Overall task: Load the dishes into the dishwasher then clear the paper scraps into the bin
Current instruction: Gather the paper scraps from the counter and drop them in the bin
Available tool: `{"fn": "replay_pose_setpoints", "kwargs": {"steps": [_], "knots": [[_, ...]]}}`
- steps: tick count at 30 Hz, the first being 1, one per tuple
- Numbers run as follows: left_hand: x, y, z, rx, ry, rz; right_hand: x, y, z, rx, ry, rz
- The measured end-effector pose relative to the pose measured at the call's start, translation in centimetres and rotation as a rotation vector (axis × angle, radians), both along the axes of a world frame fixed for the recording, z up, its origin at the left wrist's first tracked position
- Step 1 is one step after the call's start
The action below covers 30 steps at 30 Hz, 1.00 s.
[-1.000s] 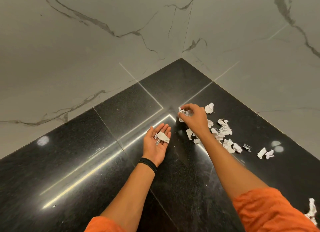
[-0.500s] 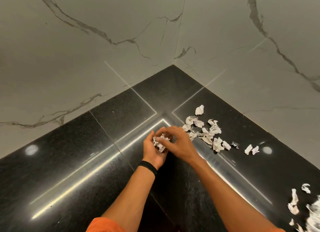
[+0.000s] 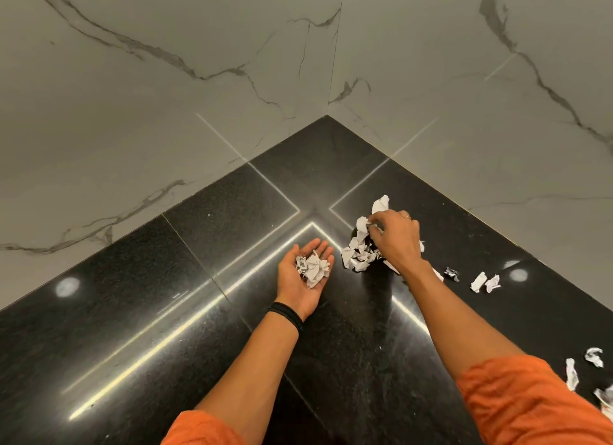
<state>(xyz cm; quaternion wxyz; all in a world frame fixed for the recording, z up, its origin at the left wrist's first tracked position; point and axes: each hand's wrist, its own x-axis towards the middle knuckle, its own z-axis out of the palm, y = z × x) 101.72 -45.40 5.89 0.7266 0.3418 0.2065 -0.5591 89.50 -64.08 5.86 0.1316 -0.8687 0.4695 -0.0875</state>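
- your left hand (image 3: 306, 278) lay palm up over the black counter (image 3: 132, 312), fingers relaxed and loosely cupped, not clenched. whether it touched the stone, i could not tell.
- a wad (image 3: 313, 267) of crumpled white scraps sat in that palm, carried rather than gripped.
- your right hand (image 3: 396, 237) was knuckles up over the pile (image 3: 360, 257), which lay near the counter's inner corner, just right of your left hand.
- its fingertips (image 3: 373, 219) were curled and pinched a scrap (image 3: 362, 225) at the pile's far side.
- a tall bit (image 3: 380, 203) stood just behind that scrap, nearer the wall (image 3: 464, 112).
- right of your right forearm lay a dark printed bit (image 3: 452, 273), then a pair (image 3: 485, 282) of white bits side by side.
- more strays (image 3: 571, 373) lay at the right edge, beside your orange sleeve (image 3: 517, 401).
- a black band (image 3: 285, 313) circled your left wrist, and a ring (image 3: 406, 217) showed on your right hand.
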Motion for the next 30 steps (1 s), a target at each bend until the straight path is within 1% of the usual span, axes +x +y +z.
{"fn": "replay_pose_setpoints", "kwargs": {"steps": [3, 6, 8, 9, 10, 12, 14, 15, 18, 20, 23, 25, 28, 30], "knots": [[-0.2, 0.2, -0.1, 0.012, -0.024, -0.007, -0.6, 1.2, 1.0, 0.036, -0.191, -0.083], [-0.5, 0.2, 0.3, 0.028, -0.053, -0.007, -1.4, 2.9, 2.3, 0.050, -0.369, -0.113], [-1.0, 0.1, 0.8, 0.013, -0.061, -0.017, -1.9, 4.6, 3.0, 0.045, -0.485, -0.064], [-1.3, 0.1, 1.1, 0.005, -0.063, -0.018, -1.9, 5.7, 3.4, 0.044, -0.531, 0.001], [-1.6, 0.0, 1.2, -0.007, -0.067, -0.022, -1.9, 7.0, 3.7, 0.035, -0.545, 0.095], [-2.1, 0.0, 1.4, -0.035, -0.076, -0.054, -1.5, 9.6, 3.9, 0.000, -0.477, 0.291], [-2.5, 0.0, 1.2, -0.054, -0.046, -0.062, -1.2, 11.5, 3.5, -0.008, -0.393, 0.419], [-2.6, 0.0, 1.2, -0.054, -0.025, -0.061, -1.2, 11.8, 3.4, 0.017, -0.394, 0.452], [-2.5, -0.5, 1.0, -0.044, -0.031, -0.068, -1.1, 11.1, 4.2, 0.173, -0.531, 0.428], [-2.4, -1.1, 1.2, -0.034, -0.045, -0.071, -1.0, 9.5, 4.6, 0.184, -0.597, 0.331], [-2.2, -2.2, 1.7, -0.014, -0.039, -0.057, -0.4, 5.3, 4.2, 0.154, -0.522, 0.139], [-2.0, -3.1, 1.6, -0.002, -0.046, -0.066, 0.0, 1.9, 3.3, 0.106, -0.380, 0.057], [-1.6, -4.3, 1.4, 0.001, -0.050, -0.063, 0.5, -2.7, 1.3, 0.071, -0.126, 0.032], [-1.3, -4.9, 1.1, 0.011, -0.055, -0.058, 0.8, -4.7, -0.5, 0.064, -0.007, 0.068]]}}
